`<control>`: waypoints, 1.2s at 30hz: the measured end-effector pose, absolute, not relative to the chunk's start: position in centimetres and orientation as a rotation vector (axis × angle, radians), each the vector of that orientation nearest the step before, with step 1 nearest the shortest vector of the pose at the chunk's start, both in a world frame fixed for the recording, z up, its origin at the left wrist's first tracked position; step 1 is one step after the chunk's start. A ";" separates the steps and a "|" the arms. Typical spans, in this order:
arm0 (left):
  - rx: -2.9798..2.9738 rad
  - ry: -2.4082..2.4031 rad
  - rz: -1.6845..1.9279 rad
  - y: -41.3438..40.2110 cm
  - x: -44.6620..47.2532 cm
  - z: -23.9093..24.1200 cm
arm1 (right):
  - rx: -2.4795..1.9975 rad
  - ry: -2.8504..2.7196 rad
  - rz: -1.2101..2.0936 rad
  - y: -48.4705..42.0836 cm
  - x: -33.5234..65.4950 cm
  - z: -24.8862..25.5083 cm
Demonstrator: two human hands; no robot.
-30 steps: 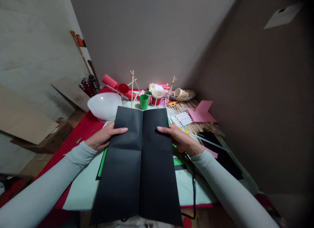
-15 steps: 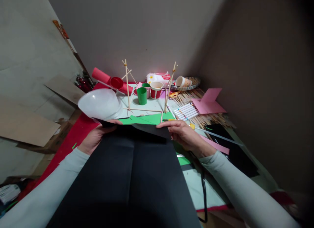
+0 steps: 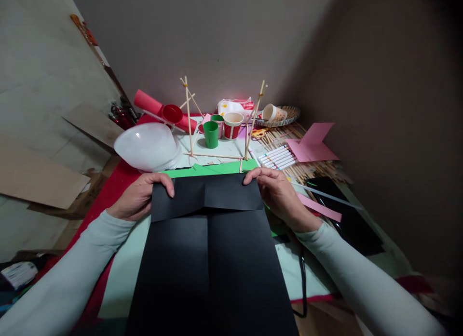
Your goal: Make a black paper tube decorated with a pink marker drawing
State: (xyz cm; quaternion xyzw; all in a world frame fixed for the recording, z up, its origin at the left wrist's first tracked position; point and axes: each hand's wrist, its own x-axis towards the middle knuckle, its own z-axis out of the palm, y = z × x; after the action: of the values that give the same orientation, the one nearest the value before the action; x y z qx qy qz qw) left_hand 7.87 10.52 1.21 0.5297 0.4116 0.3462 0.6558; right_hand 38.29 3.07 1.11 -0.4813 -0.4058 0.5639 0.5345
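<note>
A large sheet of black paper [image 3: 210, 259] hangs in front of me, its far end folded over toward me as a flap. A crease runs lengthwise down its middle. My left hand [image 3: 139, 196] pinches the flap's left corner, thumb on top. At the right corner, my right hand [image 3: 278, 194] grips the folded edge between thumb and fingers. Just beyond the fold lies green paper [image 3: 217, 168] on the table. Behind that stands a frame of thin wooden sticks [image 3: 216, 156].
Green cups [image 3: 211, 135], a red-and-white paper cup [image 3: 232, 126] and a translucent bowl [image 3: 146, 145] stand at the back. To the right are markers [image 3: 278, 157], folded pink paper [image 3: 314, 143], many sticks and a dark flat panel [image 3: 347, 220]. Cardboard [image 3: 39, 169] lies at left.
The black paper's far end now lies folded flatter toward me, its flap facing up across the full width. My left hand has shifted its hold to the left corner.
</note>
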 end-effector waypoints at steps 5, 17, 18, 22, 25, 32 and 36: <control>1.313 0.943 0.762 10.5 7.9 1.7 | -1.162 -1.008 1.280 3.0 38.4 0.9; 1.138 0.990 0.929 11.5 7.0 0.9 | -1.189 -1.128 1.173 3.2 39.1 0.3; 1.114 0.973 0.943 11.3 7.2 0.8 | -1.184 -1.126 1.179 3.1 39.0 0.3; 1.037 0.930 0.986 10.3 8.2 0.8 | -1.173 -1.088 1.194 2.9 38.7 0.5; 0.998 0.938 0.943 9.5 9.0 0.7 | -1.179 -1.081 1.242 2.7 38.2 0.5; 0.890 0.917 0.967 8.1 9.9 0.9 | -1.165 -1.090 1.485 2.0 36.9 0.1; 0.831 0.895 0.796 7.6 9.9 1.0 | -1.153 -0.985 1.434 2.1 37.1 0.4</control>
State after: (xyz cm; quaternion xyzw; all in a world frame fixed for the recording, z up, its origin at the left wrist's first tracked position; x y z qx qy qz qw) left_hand 9.91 7.58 0.98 0.3795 0.4089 0.3636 0.7460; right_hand 37.10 2.15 0.36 -0.4775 -0.4077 0.5937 0.5033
